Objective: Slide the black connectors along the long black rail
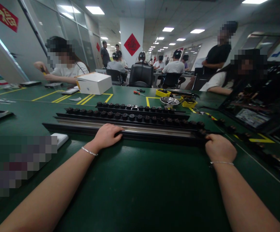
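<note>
A long black rail with a metal strip [154, 131] lies across the green table in front of me. My left hand [107, 135] rests on its near edge left of the middle, fingers curled over the rail. My right hand [218, 147] grips the rail near its right end, fingers wrapped around it. Behind it lie two more long black strips [135, 114] carrying rows of several round black knobs.
A white box [94, 82] sits at the back left, with a person's hands beside it. A metal bowl [169, 101], yellow trays [163, 92] and a red-handled tool [136, 92] lie behind. A white device [60, 139] lies left. Dark equipment fills the right. Other people sit beyond.
</note>
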Action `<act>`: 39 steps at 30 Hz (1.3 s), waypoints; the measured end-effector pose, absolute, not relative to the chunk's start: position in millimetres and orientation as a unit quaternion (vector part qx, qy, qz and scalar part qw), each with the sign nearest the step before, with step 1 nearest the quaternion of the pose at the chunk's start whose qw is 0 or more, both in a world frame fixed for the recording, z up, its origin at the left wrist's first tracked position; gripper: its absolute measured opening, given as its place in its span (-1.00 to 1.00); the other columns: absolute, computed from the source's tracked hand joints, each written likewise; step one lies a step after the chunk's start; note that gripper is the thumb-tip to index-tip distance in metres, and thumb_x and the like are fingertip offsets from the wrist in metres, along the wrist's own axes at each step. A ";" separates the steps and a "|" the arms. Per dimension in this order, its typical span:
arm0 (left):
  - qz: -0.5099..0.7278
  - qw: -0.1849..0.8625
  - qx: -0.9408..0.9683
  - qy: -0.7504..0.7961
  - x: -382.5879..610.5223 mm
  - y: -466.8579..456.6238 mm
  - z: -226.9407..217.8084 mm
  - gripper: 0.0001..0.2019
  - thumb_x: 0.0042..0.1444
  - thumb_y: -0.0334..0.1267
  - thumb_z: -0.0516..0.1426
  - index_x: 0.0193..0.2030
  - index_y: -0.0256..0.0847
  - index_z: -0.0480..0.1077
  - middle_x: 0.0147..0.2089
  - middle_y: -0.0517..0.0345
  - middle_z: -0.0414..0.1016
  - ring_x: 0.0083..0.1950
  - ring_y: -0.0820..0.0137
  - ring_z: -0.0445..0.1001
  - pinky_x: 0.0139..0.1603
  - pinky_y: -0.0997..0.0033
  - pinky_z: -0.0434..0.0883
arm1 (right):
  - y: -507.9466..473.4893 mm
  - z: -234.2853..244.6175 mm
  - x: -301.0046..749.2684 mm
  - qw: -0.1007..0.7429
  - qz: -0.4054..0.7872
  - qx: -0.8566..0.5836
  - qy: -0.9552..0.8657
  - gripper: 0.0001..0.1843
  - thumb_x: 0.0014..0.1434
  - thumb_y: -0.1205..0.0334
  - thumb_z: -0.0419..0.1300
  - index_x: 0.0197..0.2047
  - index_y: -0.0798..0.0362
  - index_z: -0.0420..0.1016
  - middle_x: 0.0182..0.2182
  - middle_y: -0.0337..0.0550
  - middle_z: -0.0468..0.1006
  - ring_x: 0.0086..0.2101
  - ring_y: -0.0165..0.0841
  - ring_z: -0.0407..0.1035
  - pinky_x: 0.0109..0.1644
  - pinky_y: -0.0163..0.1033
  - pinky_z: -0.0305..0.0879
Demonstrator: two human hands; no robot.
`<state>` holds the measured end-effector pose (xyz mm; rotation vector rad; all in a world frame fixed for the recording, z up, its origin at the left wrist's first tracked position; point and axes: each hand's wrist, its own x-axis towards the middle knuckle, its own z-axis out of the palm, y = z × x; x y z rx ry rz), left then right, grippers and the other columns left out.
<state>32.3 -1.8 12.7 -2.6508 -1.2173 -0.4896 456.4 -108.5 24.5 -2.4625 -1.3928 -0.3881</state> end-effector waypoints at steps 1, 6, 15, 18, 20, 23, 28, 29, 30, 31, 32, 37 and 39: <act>-0.166 0.091 -0.892 -0.410 32.4 -2.0 12.9 -0.67 0.14 -0.12 0.00 -0.05 -0.14 0.46 -0.12 0.07 0.58 -0.08 0.25 0.51 0.02 0.19 0.35 | -108.6 24.0 457.3 0.146 -0.136 -0.852 -0.484 -0.59 0.10 0.35 -0.09 -0.16 0.07 0.56 -0.06 -0.02 0.51 -0.13 -0.21 0.34 -0.26 -0.20 0.15; -0.159 0.085 -0.892 -0.415 32.9 -2.4 13.7 -0.68 0.14 -0.12 0.00 -0.05 -0.09 0.45 -0.10 0.11 0.57 -0.06 0.26 0.51 0.03 0.19 0.34 | -108.9 22.0 459.1 0.158 -0.142 -0.852 -0.478 -0.59 0.10 0.35 -0.09 -0.17 0.08 0.55 -0.07 -0.03 0.52 -0.12 -0.21 0.35 -0.22 -0.20 0.17; -0.164 0.085 -0.891 -0.416 31.7 -1.4 11.5 -0.68 0.14 -0.12 0.00 -0.03 -0.08 0.45 -0.08 0.11 0.57 -0.05 0.25 0.50 0.03 0.18 0.33 | -108.9 22.9 460.4 0.156 -0.140 -0.854 -0.476 -0.59 0.10 0.34 -0.10 -0.17 0.10 0.55 -0.05 -0.02 0.50 -0.11 -0.21 0.34 -0.23 -0.20 0.16; -0.161 0.086 -0.890 -0.417 32.1 -1.8 12.1 -0.68 0.14 -0.12 0.00 -0.04 -0.08 0.45 -0.08 0.11 0.57 -0.04 0.25 0.50 0.03 0.19 0.33 | -108.9 21.2 462.1 0.156 -0.150 -0.854 -0.473 -0.59 0.10 0.33 -0.10 -0.17 0.09 0.55 -0.07 -0.02 0.51 -0.14 -0.22 0.35 -0.25 -0.20 0.15; -0.162 0.088 -0.891 -0.416 32.3 -2.1 12.6 -0.68 0.14 -0.12 0.00 -0.04 -0.10 0.45 -0.09 0.10 0.57 -0.05 0.25 0.50 0.03 0.19 0.34 | -108.8 19.7 463.3 0.157 -0.158 -0.853 -0.473 -0.59 0.11 0.33 -0.10 -0.18 0.07 0.56 -0.08 -0.03 0.51 -0.15 -0.23 0.35 -0.25 -0.21 0.15; -0.164 0.091 -0.892 -0.412 32.4 -2.4 12.9 -0.68 0.15 -0.12 0.00 -0.04 -0.11 0.45 -0.10 0.09 0.57 -0.06 0.25 0.51 0.03 0.19 0.34 | -109.1 19.3 464.4 0.154 -0.154 -0.852 -0.477 -0.59 0.11 0.33 -0.11 -0.18 0.06 0.56 -0.07 -0.02 0.51 -0.14 -0.22 0.34 -0.25 -0.20 0.15; -0.164 0.095 -0.892 -0.411 32.3 -1.9 12.6 -0.68 0.15 -0.13 0.00 -0.05 -0.12 0.45 -0.11 0.09 0.57 -0.06 0.26 0.51 0.02 0.20 0.34 | -110.5 24.2 463.1 0.153 -0.139 -0.862 -0.463 -0.57 0.12 0.34 -0.11 -0.14 0.09 0.56 -0.06 0.01 0.50 -0.13 -0.19 0.35 -0.25 -0.19 0.15; -0.165 0.096 -0.892 -0.410 32.4 -1.9 12.7 -0.68 0.15 -0.13 0.00 -0.05 -0.12 0.45 -0.11 0.09 0.57 -0.07 0.26 0.51 0.02 0.20 0.34 | -110.4 25.0 462.4 0.151 -0.136 -0.864 -0.462 -0.56 0.12 0.34 -0.12 -0.13 0.10 0.55 -0.05 0.00 0.50 -0.12 -0.19 0.34 -0.24 -0.19 0.15; -0.166 0.095 -0.893 -0.409 32.5 -1.9 12.8 -0.68 0.15 -0.13 0.00 -0.05 -0.12 0.45 -0.11 0.08 0.57 -0.07 0.25 0.51 0.02 0.19 0.34 | -110.2 25.6 461.8 0.147 -0.133 -0.867 -0.457 -0.56 0.12 0.33 -0.12 -0.12 0.09 0.55 -0.05 -0.01 0.50 -0.11 -0.19 0.34 -0.24 -0.19 0.16; -0.165 0.094 -0.893 -0.407 32.6 -1.9 12.9 -0.68 0.15 -0.13 0.00 -0.05 -0.13 0.45 -0.11 0.08 0.57 -0.07 0.25 0.51 0.01 0.19 0.34 | -109.7 25.8 461.3 0.144 -0.131 -0.871 -0.450 -0.55 0.11 0.34 -0.12 -0.12 0.09 0.56 -0.05 -0.03 0.50 -0.10 -0.19 0.34 -0.25 -0.19 0.16; -0.165 0.094 -0.893 -0.407 32.8 -2.0 13.1 -0.67 0.15 -0.13 0.00 -0.04 -0.14 0.45 -0.11 0.07 0.57 -0.07 0.24 0.51 0.01 0.18 0.34 | -109.1 25.6 461.0 0.142 -0.132 -0.876 -0.442 -0.56 0.11 0.34 -0.11 -0.13 0.07 0.56 -0.06 -0.05 0.51 -0.10 -0.20 0.35 -0.25 -0.20 0.17; -0.160 0.090 -0.893 -0.412 33.3 -2.7 13.9 -0.66 0.14 -0.13 0.00 -0.04 -0.15 0.46 -0.12 0.05 0.57 -0.08 0.23 0.51 0.01 0.18 0.35 | -107.4 21.6 463.3 0.145 -0.152 -0.880 -0.425 -0.58 0.09 0.35 -0.08 -0.15 0.04 0.57 -0.08 -0.13 0.53 -0.11 -0.24 0.35 -0.22 -0.22 0.21; -0.160 0.090 -0.893 -0.412 33.3 -2.8 14.0 -0.66 0.14 -0.13 0.00 -0.03 -0.15 0.46 -0.11 0.06 0.57 -0.07 0.23 0.51 0.01 0.18 0.34 | -108.1 20.4 465.8 0.148 -0.159 -0.878 -0.425 -0.58 0.08 0.35 -0.07 -0.15 0.05 0.57 -0.09 -0.13 0.53 -0.11 -0.24 0.35 -0.20 -0.23 0.23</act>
